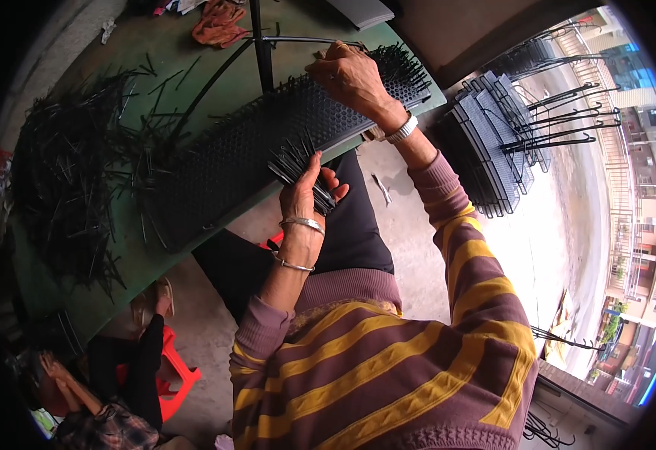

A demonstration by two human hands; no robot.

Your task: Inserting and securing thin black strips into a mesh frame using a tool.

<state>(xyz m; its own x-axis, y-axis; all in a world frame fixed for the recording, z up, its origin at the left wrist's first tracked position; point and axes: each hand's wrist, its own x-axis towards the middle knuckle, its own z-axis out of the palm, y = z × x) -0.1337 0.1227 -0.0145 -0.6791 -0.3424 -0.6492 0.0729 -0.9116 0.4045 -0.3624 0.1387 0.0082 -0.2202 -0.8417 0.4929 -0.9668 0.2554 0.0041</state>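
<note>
A bundle of thin black rods (292, 160) is gripped in my left hand (302, 196), its fingers wrapped round the lower ends. The hand is at the near edge of a long black board full of small holes (242, 150). Many short black rods (401, 66) stand up out of the board at its right end and along its far side. Over that right part is my right hand (354, 79), its fingertips pinched together and pointing down-left. Whatever lies between those fingertips is hidden.
On the left of the green table (136, 46) lies a big tangled heap of black rods (65, 180). A black metal stand (262, 56) rises behind the board; an orange cloth (219, 24) lies beyond. Stacked black racks (485, 139) are at right. Another person (106, 420) sits near a red stool (170, 375).
</note>
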